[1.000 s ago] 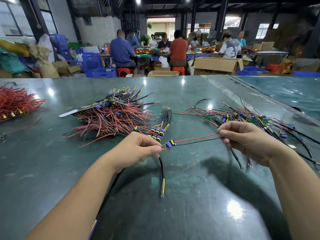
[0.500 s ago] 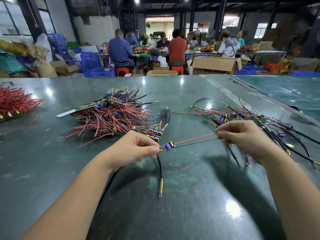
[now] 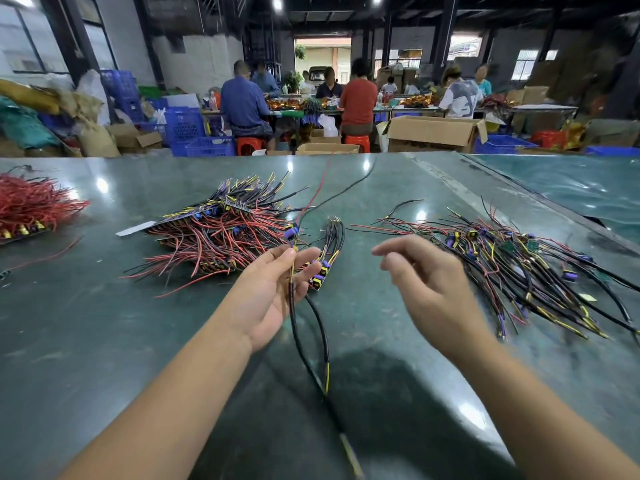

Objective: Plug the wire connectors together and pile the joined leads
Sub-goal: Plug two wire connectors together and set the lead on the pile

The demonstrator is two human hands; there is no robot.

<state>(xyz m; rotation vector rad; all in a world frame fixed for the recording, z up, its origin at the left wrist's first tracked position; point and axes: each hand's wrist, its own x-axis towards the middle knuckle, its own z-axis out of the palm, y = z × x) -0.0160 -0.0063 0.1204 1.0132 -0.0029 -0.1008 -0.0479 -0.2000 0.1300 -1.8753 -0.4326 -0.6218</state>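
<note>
Pinching a joined lead [image 3: 293, 271] just below its purple connector [image 3: 290, 233], the left hand [image 3: 273, 289] lifts it above the green worktop [image 3: 104, 341], right of the big pile of joined leads [image 3: 221, 233]. The right hand [image 3: 429, 285] hovers beside it, fingers loose, holding nothing.

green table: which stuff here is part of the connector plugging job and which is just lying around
Part of the job:
joined lead, pinched in the left hand
right hand, open and empty
pile of joined leads
small bundle of black leads
loose unjoined leads

Just lying about:
red wire bundle
cardboard box
blue crates
</note>
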